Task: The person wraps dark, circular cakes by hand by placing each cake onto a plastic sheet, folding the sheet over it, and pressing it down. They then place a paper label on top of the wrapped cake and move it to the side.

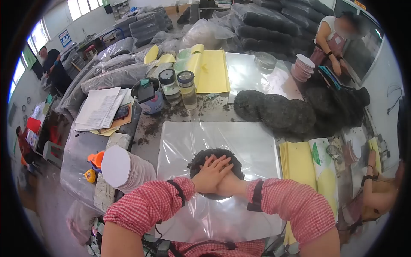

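Note:
A round, dark, fibrous cake that looks like dried seaweed (200, 159) lies on a clear plastic sheet (180, 145) in front of me. My left hand (210, 174) rests across the top of my right hand (232, 184), and both press down on the cake. The left fingers are stretched out and slightly apart. Beneath them, the right hand looks flat, its fingers partly covered. Neither hand grips anything. Both forearms wear red checked sleeve covers.
White round paper discs (116, 165) are stacked at left. Dark cakes (280, 113) lie behind at right, near yellow folded bags (297, 167). Two lidded jars (187, 90) and a phone (122, 112) stand or lie at back left. Co-workers (327, 40) are at the right and far left.

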A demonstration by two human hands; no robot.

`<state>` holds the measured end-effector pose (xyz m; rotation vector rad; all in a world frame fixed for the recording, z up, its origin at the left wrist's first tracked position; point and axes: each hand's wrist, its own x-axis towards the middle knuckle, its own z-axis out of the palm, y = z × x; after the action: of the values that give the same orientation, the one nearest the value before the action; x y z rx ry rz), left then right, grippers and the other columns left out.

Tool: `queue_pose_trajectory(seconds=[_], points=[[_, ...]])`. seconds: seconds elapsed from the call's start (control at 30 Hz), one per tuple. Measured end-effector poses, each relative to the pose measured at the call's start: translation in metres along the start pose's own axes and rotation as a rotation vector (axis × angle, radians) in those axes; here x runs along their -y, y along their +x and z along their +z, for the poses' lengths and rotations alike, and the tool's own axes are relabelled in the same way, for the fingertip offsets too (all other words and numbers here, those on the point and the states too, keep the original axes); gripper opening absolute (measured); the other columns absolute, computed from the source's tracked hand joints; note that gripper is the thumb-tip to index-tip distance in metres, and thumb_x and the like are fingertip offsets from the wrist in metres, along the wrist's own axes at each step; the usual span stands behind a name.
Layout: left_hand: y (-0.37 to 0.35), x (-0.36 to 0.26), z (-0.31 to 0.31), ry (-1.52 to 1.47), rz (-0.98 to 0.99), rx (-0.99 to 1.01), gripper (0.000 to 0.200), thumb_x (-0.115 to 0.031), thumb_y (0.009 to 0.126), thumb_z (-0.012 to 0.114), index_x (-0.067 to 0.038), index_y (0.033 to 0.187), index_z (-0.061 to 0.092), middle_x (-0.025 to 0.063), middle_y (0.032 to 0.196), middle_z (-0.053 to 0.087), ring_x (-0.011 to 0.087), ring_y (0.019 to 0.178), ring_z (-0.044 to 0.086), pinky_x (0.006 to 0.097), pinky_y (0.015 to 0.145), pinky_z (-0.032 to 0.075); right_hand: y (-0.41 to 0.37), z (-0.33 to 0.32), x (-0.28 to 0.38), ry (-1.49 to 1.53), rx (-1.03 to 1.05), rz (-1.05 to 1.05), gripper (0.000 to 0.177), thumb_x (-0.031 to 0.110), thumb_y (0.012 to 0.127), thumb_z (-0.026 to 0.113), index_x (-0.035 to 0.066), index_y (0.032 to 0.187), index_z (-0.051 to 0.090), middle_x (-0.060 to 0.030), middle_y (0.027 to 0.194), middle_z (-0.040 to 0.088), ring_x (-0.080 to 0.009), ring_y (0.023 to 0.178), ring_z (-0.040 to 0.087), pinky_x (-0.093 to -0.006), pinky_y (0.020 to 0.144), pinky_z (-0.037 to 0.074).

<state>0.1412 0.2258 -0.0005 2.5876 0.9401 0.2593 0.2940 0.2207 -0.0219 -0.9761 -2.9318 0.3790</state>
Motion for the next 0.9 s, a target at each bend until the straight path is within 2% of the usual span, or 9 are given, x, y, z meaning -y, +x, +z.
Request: queue_pose_trajectory(seconds=[0.27,0.4,0.43,0.57,0.6,0.63,0.73,0.83,0.9], points=[[-0.003,0.009,0.020,-0.090,-0.080,-0.026,0.094,-0.033,0.064,0.085,-0.013,0.146,0.043,0.0174,0.148,0.040,0.0383,0.142,0.035,0.0616,0.116,0.022,0.002,0.025,0.001,-0.135,0.194,0.003,0.058,0.039,0.094,0.054,0.007,0.142,0.052,-0.0225,0.140,0.053,-0.0462,0.128,0.047,-0.0643,0.104,0.034],[-0.014,-0.013,0.002,0.087,-0.014,-0.142,0.075,-0.021,0.075,0.077,-0.007,0.143,0.047,0.0186,0.145,0.048,0.0372,0.136,0.044,0.0517,0.114,0.032,0.008,0.038,-0.002,-0.283,-0.401,-0.130,0.045,0.026,0.090,0.061,0.003,0.129,0.062,-0.0214,0.129,0.061,-0.0433,0.119,0.055,-0.0609,0.101,0.039],[-0.028,-0.015,-0.009,0.060,-0.076,-0.285,0.073,-0.019,0.077,0.076,-0.004,0.142,0.047,0.0200,0.142,0.050,0.0387,0.133,0.046,0.0499,0.111,0.035,0.003,0.030,-0.005,0.437,-0.389,0.004,0.038,0.016,0.085,0.067,0.002,0.120,0.065,-0.0207,0.122,0.065,-0.0381,0.110,0.061,-0.0522,0.099,0.045],[-0.148,-0.029,-0.030,0.112,-0.702,-0.757,0.057,-0.016,0.087,0.071,0.003,0.136,0.049,0.0226,0.129,0.058,0.0357,0.121,0.056,0.0450,0.100,0.045,-0.093,-0.053,-0.015,0.209,-0.963,0.707,0.044,0.017,0.091,0.069,0.006,0.132,0.058,-0.0174,0.118,0.065,-0.0284,0.118,0.060,-0.0390,0.095,0.051],[-0.175,-0.016,-0.011,0.171,-0.854,-0.805,0.053,-0.018,0.089,0.070,0.002,0.134,0.051,0.0209,0.122,0.063,0.0313,0.116,0.062,0.0426,0.093,0.051,-0.114,0.002,-0.058,0.630,-1.147,0.908,0.047,0.018,0.095,0.068,0.004,0.137,0.053,-0.0149,0.114,0.065,-0.0227,0.112,0.062,-0.0351,0.087,0.054],[-0.184,-0.018,-0.011,0.170,-0.857,-0.809,0.053,-0.018,0.089,0.070,0.002,0.134,0.051,0.0209,0.122,0.063,0.0313,0.116,0.062,0.0426,0.093,0.051,-0.157,0.051,-0.115,0.410,-0.730,0.900,0.047,0.019,0.095,0.069,0.000,0.136,0.054,-0.0110,0.103,0.069,-0.0170,0.095,0.066,-0.0298,0.078,0.054],[-0.198,-0.024,-0.030,-0.851,-1.172,-0.333,0.054,-0.014,0.091,0.069,0.003,0.137,0.047,0.0153,0.107,0.068,0.0202,0.096,0.068,0.0336,0.078,0.055,-0.146,-0.034,-0.046,1.222,-0.508,0.930,0.049,0.019,0.093,0.071,-0.003,0.133,0.055,-0.0131,0.093,0.071,-0.0161,0.077,0.067,-0.0302,0.070,0.055],[-0.187,-0.038,-0.090,-1.505,-0.636,-0.880,0.032,-0.007,0.096,0.061,-0.002,0.128,0.056,0.0058,0.097,0.067,0.0131,0.076,0.065,0.0260,0.069,0.054,-0.148,-0.114,-0.036,1.223,-0.889,0.730,0.044,0.009,0.092,0.069,-0.004,0.132,0.056,-0.0097,0.080,0.070,-0.0110,0.068,0.065,-0.0252,0.064,0.054],[-0.191,-0.032,-0.077,-1.247,-0.715,-1.027,0.030,-0.007,0.096,0.061,-0.002,0.125,0.058,0.0067,0.096,0.068,0.0141,0.078,0.065,0.0272,0.071,0.054,-0.165,-0.119,-0.056,1.306,-1.132,0.628,0.043,0.008,0.093,0.067,-0.004,0.132,0.056,-0.0104,0.081,0.071,-0.0109,0.068,0.065,-0.0251,0.066,0.054]])
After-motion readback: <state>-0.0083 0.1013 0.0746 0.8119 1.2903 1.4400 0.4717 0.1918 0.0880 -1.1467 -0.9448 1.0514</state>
